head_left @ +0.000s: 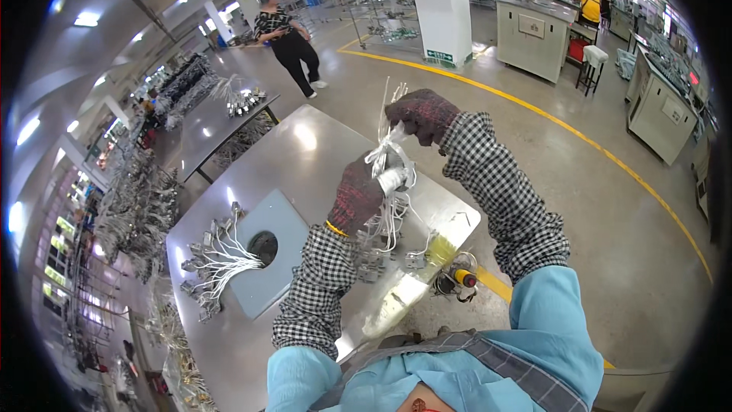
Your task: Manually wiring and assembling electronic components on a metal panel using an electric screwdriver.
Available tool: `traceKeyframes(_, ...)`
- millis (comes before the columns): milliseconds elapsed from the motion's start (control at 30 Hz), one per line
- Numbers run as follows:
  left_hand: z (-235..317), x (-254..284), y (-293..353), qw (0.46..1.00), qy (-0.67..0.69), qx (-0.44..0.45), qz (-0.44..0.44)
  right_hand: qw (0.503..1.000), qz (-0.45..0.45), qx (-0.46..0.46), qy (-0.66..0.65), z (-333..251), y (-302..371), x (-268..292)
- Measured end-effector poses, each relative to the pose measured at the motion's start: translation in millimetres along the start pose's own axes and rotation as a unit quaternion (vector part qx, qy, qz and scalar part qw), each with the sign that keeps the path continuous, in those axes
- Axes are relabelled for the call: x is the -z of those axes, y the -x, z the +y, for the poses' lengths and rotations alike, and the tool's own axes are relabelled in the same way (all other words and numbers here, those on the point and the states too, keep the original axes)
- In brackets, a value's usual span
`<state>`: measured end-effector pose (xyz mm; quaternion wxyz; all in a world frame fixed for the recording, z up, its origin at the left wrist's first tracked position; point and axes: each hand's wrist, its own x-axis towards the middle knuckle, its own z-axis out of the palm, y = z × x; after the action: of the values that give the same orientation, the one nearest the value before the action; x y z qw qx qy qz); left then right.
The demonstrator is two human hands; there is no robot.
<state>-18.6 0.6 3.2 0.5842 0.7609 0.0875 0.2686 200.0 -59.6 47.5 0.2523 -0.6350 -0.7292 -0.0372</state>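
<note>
A bundle of white wires [391, 217] stands over the right part of the metal table, its loose ends up and small metal connectors [371, 268] hanging at its lower end. My left hand [360, 192], in a dark red knitted glove, is closed round the middle of the bundle, beside a white wrapped band [393, 181]. Above it, my right hand [424, 116], gloved alike, is closed at a thin white strip [387, 145] looped about the wires. The right fingertips are partly hidden behind the glove.
The metal table [221, 339] carries a blue-grey board [286, 217] with a round hole and another wire bundle [229, 265] with connectors. Clear plastic film [404, 294] lies at its near right edge. A second table [194, 133] stands far left; a person [290, 42] is on the floor beyond.
</note>
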Motion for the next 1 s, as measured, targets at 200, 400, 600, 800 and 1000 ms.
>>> traceKeyframes(200,11,12,9,0.993,0.116,0.003,-0.033,0.989,0.009,-0.071,0.128,-10,-16,-17)
traceKeyframes(400,24,19,6,0.990,0.137,0.015,-0.019,0.649,0.329,-0.350,-0.590,-2,-23,-61)
traceKeyframes(600,-10,28,-7,0.987,0.154,-0.044,0.026,0.459,0.347,-0.344,-0.742,-49,-39,-71)
traceKeyframes(800,-15,-11,-8,0.990,0.082,-0.114,-0.030,0.348,0.152,0.087,-0.921,-2,-9,-32)
traceKeyframes(1000,33,-95,-31,0.959,0.004,-0.217,-0.183,0.621,0.292,0.062,-0.725,-72,97,90)
